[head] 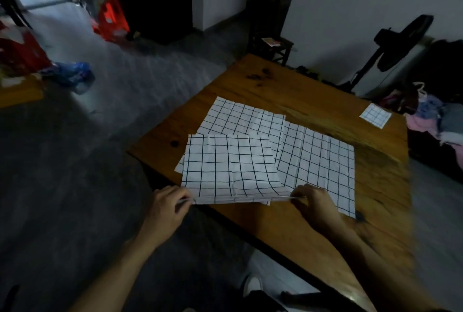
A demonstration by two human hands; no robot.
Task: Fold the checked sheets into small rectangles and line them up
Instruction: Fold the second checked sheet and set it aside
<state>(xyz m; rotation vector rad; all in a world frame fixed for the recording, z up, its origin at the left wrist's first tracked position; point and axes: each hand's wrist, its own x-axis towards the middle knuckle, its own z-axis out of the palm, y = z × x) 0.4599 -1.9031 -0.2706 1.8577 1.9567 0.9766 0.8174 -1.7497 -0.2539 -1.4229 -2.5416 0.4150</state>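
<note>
Several white sheets with a black check lie overlapping on a wooden table [313,101]. The nearest checked sheet [225,171] hangs over the table's near-left edge. My left hand [170,204] pinches its near-left corner and my right hand [313,201] pinches its near-right corner, so the near edge is lifted slightly. A second sheet [243,119] lies flat behind it and a third sheet [323,161] lies flat to the right, partly under my right hand. A small folded checked rectangle [375,115] rests at the table's far right corner.
A pile of clothes [436,116] sits off the table's right edge, with a standing fan [398,43] behind it. A dark stool [273,46] stands past the far corner. Red stools [110,18] and a blue bag [72,74] are on the grey floor at left.
</note>
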